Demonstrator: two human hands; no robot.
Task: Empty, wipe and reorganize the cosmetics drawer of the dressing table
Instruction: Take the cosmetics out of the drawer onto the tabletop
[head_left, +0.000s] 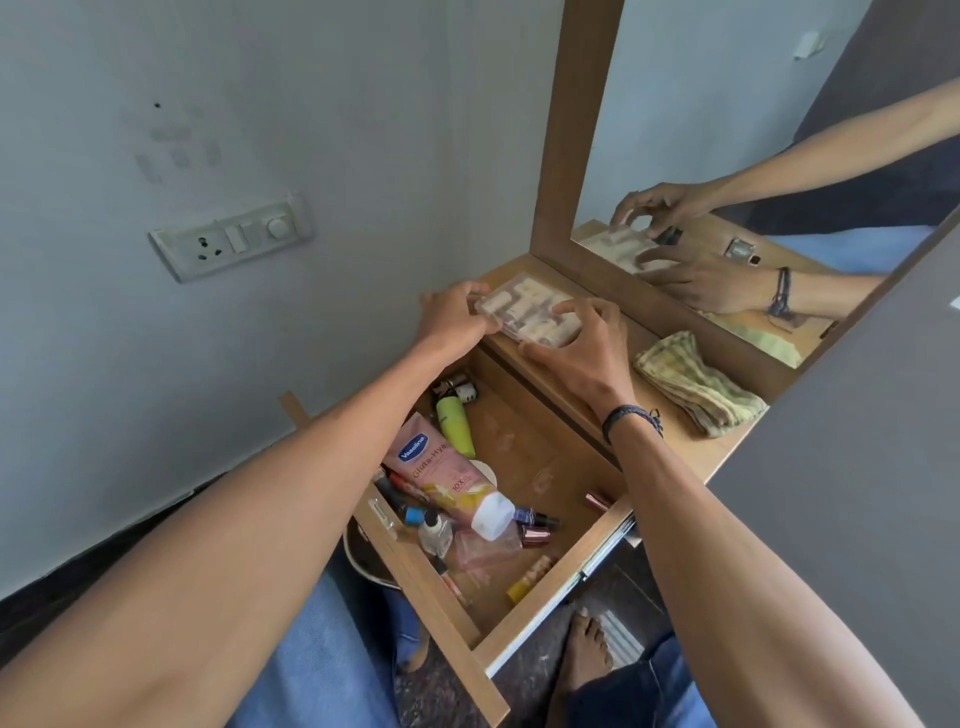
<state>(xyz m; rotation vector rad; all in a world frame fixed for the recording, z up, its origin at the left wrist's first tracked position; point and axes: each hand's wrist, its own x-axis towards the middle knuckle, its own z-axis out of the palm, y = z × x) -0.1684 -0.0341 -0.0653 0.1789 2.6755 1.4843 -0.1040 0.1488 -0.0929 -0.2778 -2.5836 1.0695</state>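
Open drawer (524, 457) below me; my left hand (454, 317) and right hand (582, 343) clasp clear case (530, 309) on worktop (691, 441), clearing space.

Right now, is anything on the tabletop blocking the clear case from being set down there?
Nothing visible does. Both hands, left hand and right hand, hold the clear case over bare tabletop; the folded cloth lies apart, to the right.

Yellow-green checked cloth (698, 387), pink tube (441, 475), lime bottle (455, 420)
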